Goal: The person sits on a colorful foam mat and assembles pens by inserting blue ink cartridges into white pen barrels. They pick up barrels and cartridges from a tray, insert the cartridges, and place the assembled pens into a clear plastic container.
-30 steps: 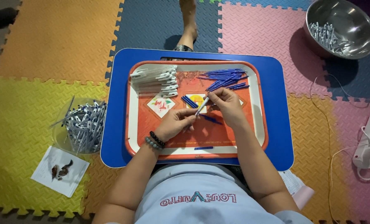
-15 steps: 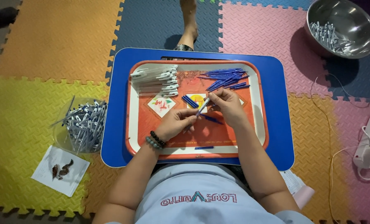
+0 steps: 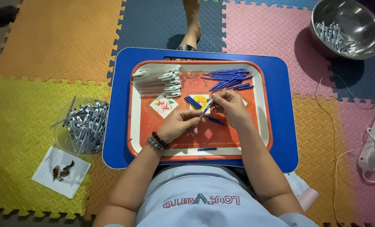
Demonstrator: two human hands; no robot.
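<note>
Both hands meet over the middle of an orange tray (image 3: 260,126) that rests on a blue lap table (image 3: 282,105). My left hand (image 3: 180,125), with a bead bracelet at the wrist, and my right hand (image 3: 231,107) together hold one slim pen (image 3: 205,108) that slants between them. A stack of white pen barrels (image 3: 158,80) lies at the tray's far left. A pile of blue pen parts (image 3: 229,78) lies at its far right. A few loose blue pieces (image 3: 193,102) lie near my fingers, and one more blue piece (image 3: 207,149) by the near rim.
A clear bowl of finished pens (image 3: 83,126) sits left of the lap table on the yellow foam mat. A paper with brown scraps (image 3: 61,171) lies below it. A steel bowl with metal parts (image 3: 347,27) stands far right. A white power strip with cable (image 3: 371,149) is right. Someone's foot (image 3: 192,25) is beyond the table.
</note>
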